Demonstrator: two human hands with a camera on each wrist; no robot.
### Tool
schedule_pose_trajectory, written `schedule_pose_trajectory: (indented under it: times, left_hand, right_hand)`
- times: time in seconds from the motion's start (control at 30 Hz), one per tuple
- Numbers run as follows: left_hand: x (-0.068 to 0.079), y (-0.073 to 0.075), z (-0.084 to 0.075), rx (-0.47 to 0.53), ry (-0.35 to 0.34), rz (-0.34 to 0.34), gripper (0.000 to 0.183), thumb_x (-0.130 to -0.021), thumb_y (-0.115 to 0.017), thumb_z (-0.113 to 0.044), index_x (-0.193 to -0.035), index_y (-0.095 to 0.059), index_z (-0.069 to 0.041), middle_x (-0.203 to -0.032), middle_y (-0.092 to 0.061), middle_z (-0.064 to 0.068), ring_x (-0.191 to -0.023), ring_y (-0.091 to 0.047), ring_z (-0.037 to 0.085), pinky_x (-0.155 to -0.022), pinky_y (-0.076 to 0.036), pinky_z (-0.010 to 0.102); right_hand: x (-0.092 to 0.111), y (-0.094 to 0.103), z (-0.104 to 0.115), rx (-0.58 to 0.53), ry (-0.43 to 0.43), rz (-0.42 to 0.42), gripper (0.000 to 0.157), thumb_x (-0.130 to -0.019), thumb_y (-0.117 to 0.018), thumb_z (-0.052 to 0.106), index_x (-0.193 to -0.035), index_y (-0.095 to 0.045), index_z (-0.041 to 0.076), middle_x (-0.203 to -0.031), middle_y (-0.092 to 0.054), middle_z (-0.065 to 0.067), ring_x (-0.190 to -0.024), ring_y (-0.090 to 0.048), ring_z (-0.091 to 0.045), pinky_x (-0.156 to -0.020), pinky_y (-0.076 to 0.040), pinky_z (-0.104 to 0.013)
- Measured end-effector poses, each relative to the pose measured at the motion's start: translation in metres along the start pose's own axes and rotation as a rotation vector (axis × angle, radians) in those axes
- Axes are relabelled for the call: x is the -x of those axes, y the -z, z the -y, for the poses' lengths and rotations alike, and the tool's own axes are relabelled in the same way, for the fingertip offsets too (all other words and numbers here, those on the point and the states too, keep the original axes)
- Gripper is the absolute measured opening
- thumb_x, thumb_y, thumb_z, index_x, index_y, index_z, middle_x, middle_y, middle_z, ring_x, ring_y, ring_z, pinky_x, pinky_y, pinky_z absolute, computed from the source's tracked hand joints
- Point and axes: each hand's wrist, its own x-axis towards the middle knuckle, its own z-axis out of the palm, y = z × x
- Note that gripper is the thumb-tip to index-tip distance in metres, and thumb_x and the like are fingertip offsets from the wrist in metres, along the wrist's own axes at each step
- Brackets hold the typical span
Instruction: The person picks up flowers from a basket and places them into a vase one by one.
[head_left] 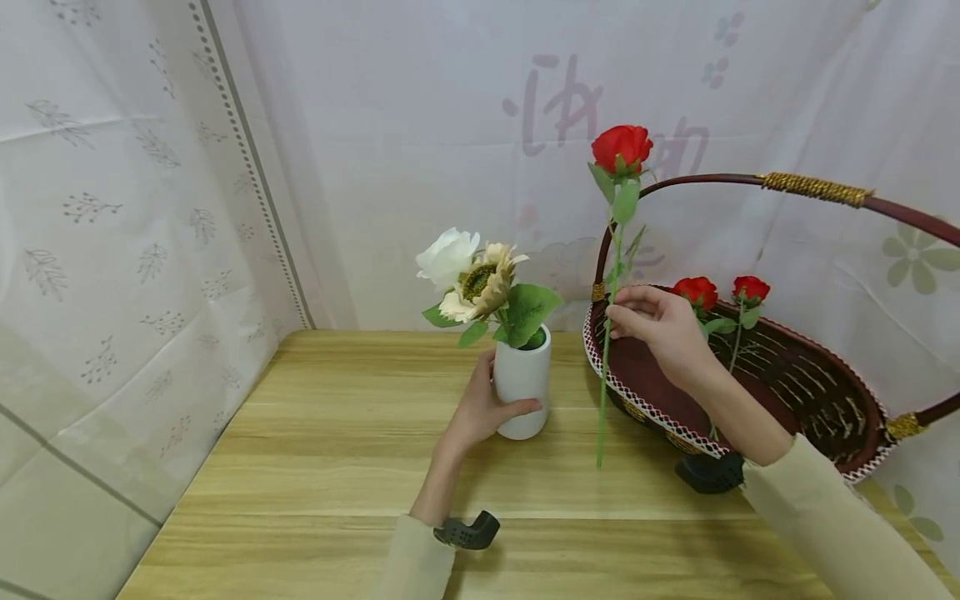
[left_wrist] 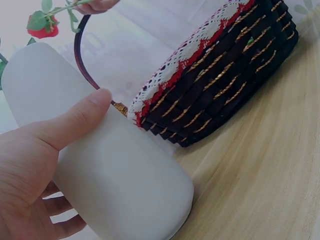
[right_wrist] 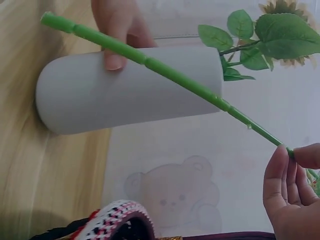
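A white vase point(head_left: 522, 383) stands upright on the wooden table, holding a white flower point(head_left: 448, 259) and a cream sunflower-like bloom point(head_left: 480, 283) with green leaves. My left hand point(head_left: 486, 404) grips the vase from its left side, thumb across the front, as the left wrist view point(left_wrist: 75, 120) also shows. To the right, my right hand point(head_left: 660, 327) pinches the green stem of a red rose point(head_left: 622, 150) between thumb and fingers. The rose is upright with its bloom high. Its stem's lower end point(right_wrist: 55, 22) hangs beside the vase, outside it.
A dark woven basket point(head_left: 810, 375) with white-and-red lace trim and a tall arched handle point(head_left: 817, 190) stands on the right. Two more red roses point(head_left: 696, 292) lean in it. A patterned curtain point(head_left: 405, 125) hangs behind the wooden table point(head_left: 315, 467).
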Motion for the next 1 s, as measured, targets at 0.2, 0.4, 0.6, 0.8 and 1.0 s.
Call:
schedule_pose_trajectory:
  times: [0.2, 0.4, 0.6, 0.8, 1.0]
  left_hand:
    - [-0.001, 0.0, 0.0, 0.006, 0.0, -0.001, 0.097, -0.077, -0.091, -0.031, -0.151, -0.031, -0.015, -0.142, -0.048, 0.01, -0.127, -0.052, 0.028, -0.104, -0.042, 0.054]
    - [-0.001, 0.0, 0.0, -0.011, -0.003, 0.006, 0.097, -0.078, -0.09, -0.032, -0.151, -0.03, -0.015, -0.142, -0.048, 0.009, -0.127, -0.052, 0.027, -0.104, -0.043, 0.053]
    - [0.0, 0.001, -0.002, -0.003, -0.002, 0.005, 0.097, -0.077, -0.091, -0.03, -0.151, -0.031, -0.015, -0.142, -0.048, 0.01, -0.127, -0.052, 0.028, -0.104, -0.043, 0.054]
    - [0.004, 0.003, -0.014, 0.007, -0.01, 0.015, 0.094, -0.081, -0.088, -0.019, -0.153, -0.028, -0.009, -0.143, -0.046, 0.016, -0.128, -0.051, 0.033, -0.104, -0.043, 0.056]
    - [0.003, 0.003, -0.009, -0.006, -0.015, 0.008, 0.095, -0.079, -0.09, -0.028, -0.151, -0.031, -0.011, -0.141, -0.048, 0.012, -0.127, -0.052, 0.029, -0.103, -0.044, 0.054]
  right_hand:
    - [-0.01, -0.005, 0.011, -0.05, 0.065, -0.04, 0.023, -0.097, -0.066, 0.003, -0.112, -0.058, -0.013, -0.088, -0.068, -0.005, -0.07, -0.065, -0.016, -0.072, -0.058, -0.026]
    - [-0.021, -0.01, 0.021, -0.11, 0.119, -0.104, 0.022, -0.096, -0.068, 0.004, -0.111, -0.06, -0.01, -0.092, -0.064, -0.008, -0.073, -0.065, -0.016, -0.072, -0.057, -0.024]
    - [-0.03, -0.017, 0.028, -0.225, 0.173, -0.147, 0.018, -0.095, -0.069, 0.001, -0.108, -0.06, -0.008, -0.09, -0.064, -0.009, -0.073, -0.064, -0.017, -0.072, -0.057, -0.025]
    - [-0.041, -0.025, 0.037, -0.277, 0.25, -0.188, 0.013, -0.094, -0.068, -0.002, -0.104, -0.062, -0.008, -0.091, -0.067, -0.009, -0.074, -0.064, -0.019, -0.071, -0.057, -0.027]
    - [-0.052, -0.031, 0.045, -0.353, 0.308, -0.229, 0.007, -0.094, -0.068, -0.004, -0.1, -0.065, -0.004, -0.088, -0.066, -0.01, -0.075, -0.062, -0.02, -0.071, -0.057, -0.028]
